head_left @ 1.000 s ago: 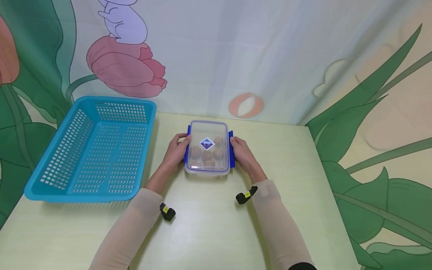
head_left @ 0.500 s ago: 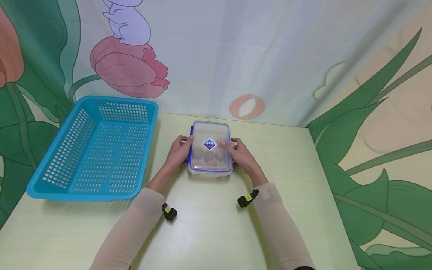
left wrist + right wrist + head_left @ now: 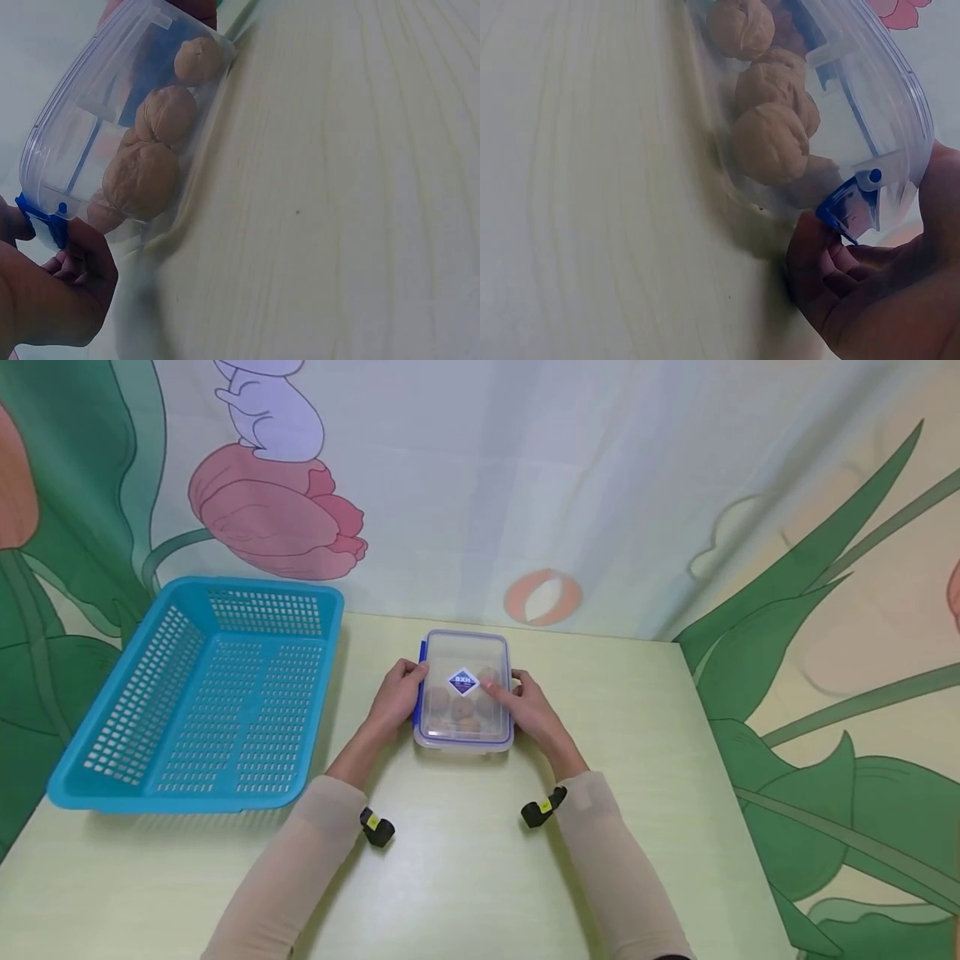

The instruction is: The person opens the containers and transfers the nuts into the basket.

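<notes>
A clear plastic food container (image 3: pixel 465 647) with a blue-edged lid stands on the table in the head view. Several walnuts (image 3: pixel 142 180) show through its wall in the left wrist view. My left hand (image 3: pixel 395 697) grips its left side, thumb at the lid's edge by the blue latch (image 3: pixel 46 221). On the other side, my right hand (image 3: pixel 534 706) has its thumb on top of the lid. In the right wrist view, the curled right fingers (image 3: pixel 806 255) touch the right blue latch (image 3: pixel 849 208), which slants away from the wall. Part of that latch is hidden by the hand.
A blue perforated plastic basket (image 3: pixel 247 797) stands to the left on the pale wooden table (image 3: pixel 457 868). Behind the table hangs a printed curtain (image 3: pixel 435 510). Each sleeve cuff carries a small black camera (image 3: pixel 377 828).
My right thumb has moved from the container's side onto the lid, with the fingers curled below. The right latch, which stuck out sideways, no longer shows from above. My left hand keeps its grip.
</notes>
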Demonstrator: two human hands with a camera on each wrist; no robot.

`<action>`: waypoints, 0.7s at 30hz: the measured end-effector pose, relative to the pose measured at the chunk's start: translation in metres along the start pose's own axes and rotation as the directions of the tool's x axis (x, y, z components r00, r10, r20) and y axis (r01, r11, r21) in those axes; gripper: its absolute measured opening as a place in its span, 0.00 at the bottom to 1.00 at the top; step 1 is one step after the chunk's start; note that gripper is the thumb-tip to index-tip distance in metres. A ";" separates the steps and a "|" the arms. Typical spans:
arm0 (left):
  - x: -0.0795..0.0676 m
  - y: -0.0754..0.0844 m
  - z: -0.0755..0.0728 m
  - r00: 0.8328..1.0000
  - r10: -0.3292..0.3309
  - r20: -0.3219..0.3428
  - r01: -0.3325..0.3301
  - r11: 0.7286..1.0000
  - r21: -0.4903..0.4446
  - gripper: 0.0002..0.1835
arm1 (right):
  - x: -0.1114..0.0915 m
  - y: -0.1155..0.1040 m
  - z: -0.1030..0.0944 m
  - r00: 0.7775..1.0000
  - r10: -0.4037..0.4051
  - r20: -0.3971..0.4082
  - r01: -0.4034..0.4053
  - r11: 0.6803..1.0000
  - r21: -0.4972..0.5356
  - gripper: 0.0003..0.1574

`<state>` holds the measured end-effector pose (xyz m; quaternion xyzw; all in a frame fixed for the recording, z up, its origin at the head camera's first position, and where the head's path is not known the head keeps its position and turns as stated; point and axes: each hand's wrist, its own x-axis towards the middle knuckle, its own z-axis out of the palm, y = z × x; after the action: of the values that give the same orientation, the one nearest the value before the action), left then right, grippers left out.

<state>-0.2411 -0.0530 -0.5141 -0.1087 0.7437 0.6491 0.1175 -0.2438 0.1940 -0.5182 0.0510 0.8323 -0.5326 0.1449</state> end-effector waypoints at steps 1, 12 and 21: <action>0.000 0.000 0.000 1.000 0.008 -0.001 -0.008 1.000 0.002 0.25 | 0.001 0.000 0.000 1.000 0.001 -0.002 -0.001 1.000 -0.003 0.58; -0.003 0.000 -0.009 0.999 -0.021 0.035 0.019 0.998 0.063 0.28 | 0.000 -0.001 -0.001 1.000 -0.002 0.000 0.002 1.000 -0.015 0.59; -0.008 0.007 -0.005 0.996 0.049 -0.075 -0.034 0.980 0.196 0.32 | 0.002 0.000 -0.001 1.000 0.009 -0.001 -0.009 0.999 -0.047 0.61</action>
<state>-0.2355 -0.0574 -0.5045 -0.1068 0.8096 0.5709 0.0844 -0.2455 0.1945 -0.5185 0.0512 0.8445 -0.5121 0.1481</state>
